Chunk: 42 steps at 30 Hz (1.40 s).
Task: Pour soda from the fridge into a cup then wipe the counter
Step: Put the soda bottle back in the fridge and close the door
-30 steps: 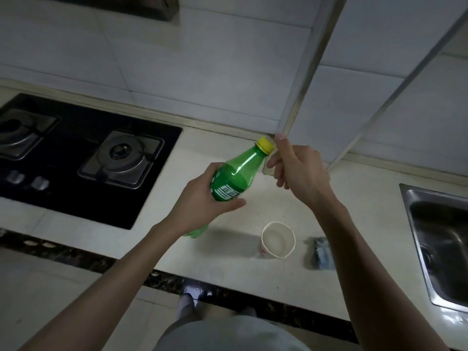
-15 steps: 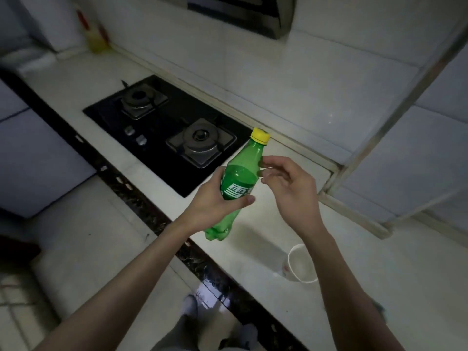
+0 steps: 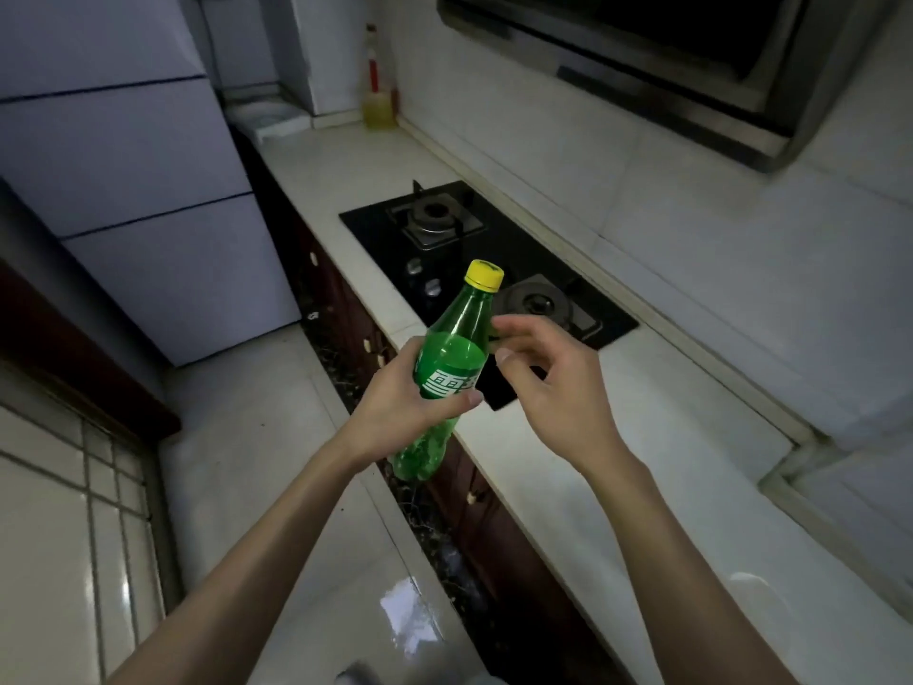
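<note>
Compared with half a second ago, my view has swung to the left: the pale tall refrigerator now fills the 10 o'clock region and the black glass gas hob has shifted up to 12 o'clock. The hands and what they carry keep much the same arrangement at centre; a second ago the right hand was up at the cap, and it now sits lower, beside the shoulder.

The left hand grasps the green plastic soda bottle round its labelled middle, thumb laid across the front. The bottle is held in the air over the front edge of the white stone counter, tilted, with its yellow screw cap on and pointing to 1 o'clock, its base to 7 o'clock.

The right hand hovers at 3 o'clock of the bottle, fingers loosely curled and grasping nothing; whether a fingertip touches the bottle's shoulder I cannot tell.

A steel range hood hangs at 1 o'clock; a small bottle of yellow liquid stands in the far corner at 11 o'clock; dark brown cabinet fronts run under the counter; a glossy tiled floor lies at 7 o'clock. The bottle hides part of the nearer burner.
</note>
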Tool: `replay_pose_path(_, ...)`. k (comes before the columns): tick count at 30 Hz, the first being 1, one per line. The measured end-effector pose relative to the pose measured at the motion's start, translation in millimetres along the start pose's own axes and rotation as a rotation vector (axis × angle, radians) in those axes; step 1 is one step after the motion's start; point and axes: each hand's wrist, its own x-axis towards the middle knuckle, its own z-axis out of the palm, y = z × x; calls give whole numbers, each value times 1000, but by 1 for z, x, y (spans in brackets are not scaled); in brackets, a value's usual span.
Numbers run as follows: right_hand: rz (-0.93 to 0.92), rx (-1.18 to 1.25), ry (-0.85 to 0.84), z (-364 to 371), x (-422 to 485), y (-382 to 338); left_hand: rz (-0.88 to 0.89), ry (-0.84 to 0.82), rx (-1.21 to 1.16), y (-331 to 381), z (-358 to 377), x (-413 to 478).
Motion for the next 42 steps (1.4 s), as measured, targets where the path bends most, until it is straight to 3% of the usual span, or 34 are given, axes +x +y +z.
replay_pose_path(13,-192,-37,-321,226,69,-76,-111,300,-107,-111,-206,-44)
replay_pose_path(22,-275,77,-508,324,123,-79,-243,506,-59,-154,-281,-41)
replay_pose_path(37,-454,257,-695,423,343,-65,-374,771,79,-152,-392,105)
replay_pose_path(42,-433,306,-772,461,387,-58,-429,846,138,-160,-418,140)
